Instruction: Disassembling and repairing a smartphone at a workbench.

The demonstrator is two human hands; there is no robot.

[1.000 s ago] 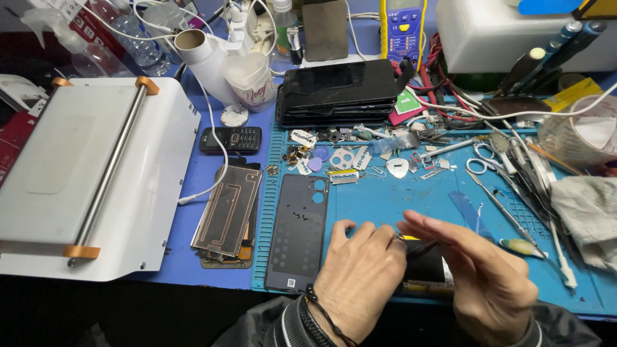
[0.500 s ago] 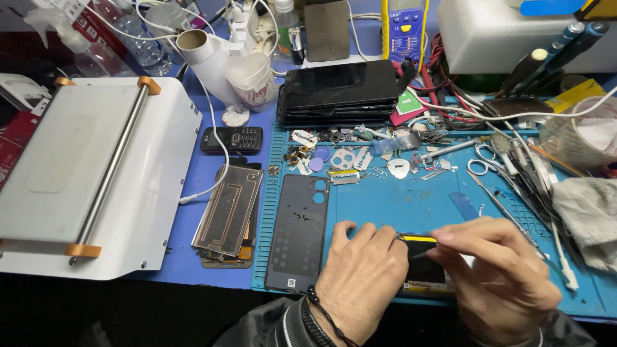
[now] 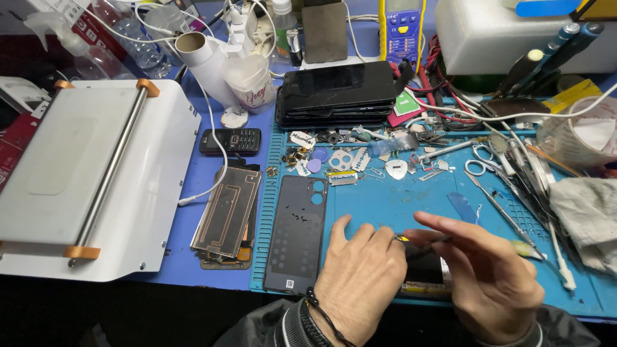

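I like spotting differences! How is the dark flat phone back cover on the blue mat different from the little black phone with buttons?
The dark flat phone back cover is long, thin and hollowed, with camera holes near its top; the little black phone with buttons is short, with a keypad. The cover lies lengthwise on the blue mat, close to the left hand; the button phone lies sideways off the mat, farther away. Both are dark and lie flat.

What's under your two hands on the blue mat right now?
A dark phone body lies on the blue mat, showing only between the left hand and right hand. The right hand holds a thin tool. The hands cover the rest of the phone.
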